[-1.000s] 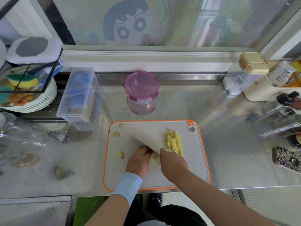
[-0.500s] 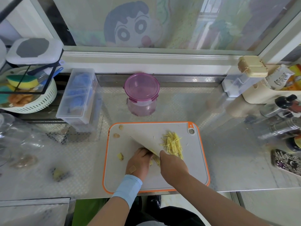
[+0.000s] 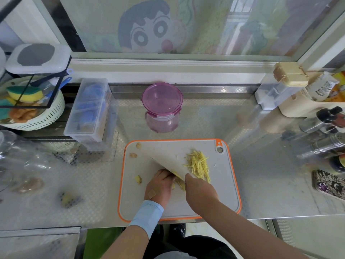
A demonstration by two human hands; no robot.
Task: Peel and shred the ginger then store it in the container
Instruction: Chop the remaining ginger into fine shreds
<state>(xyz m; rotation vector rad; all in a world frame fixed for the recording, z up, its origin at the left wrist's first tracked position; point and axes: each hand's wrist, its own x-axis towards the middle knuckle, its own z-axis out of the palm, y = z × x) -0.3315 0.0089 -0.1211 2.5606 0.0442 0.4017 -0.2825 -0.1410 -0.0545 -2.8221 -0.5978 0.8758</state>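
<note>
A grey cutting board with an orange rim lies at the counter's front edge. On it my left hand holds down a stack of ginger slices with curled fingers. My right hand grips the handle of a wide knife, whose blade slants across the board against the left fingers. A pile of yellow ginger shreds lies to the right of the blade. A small ginger chunk sits left of my left hand. The purple container, lid on, stands behind the board.
Two ginger scraps lie at the board's far left corner. Peelings lie on the counter to the left. A clear compartment box stands far left, a colander with sponges beyond it. Bottles and a phone crowd the right.
The knife has kept chopping in place beside my left fingers. The shred pile looks slightly more spread. Both hands stay where they were.
</note>
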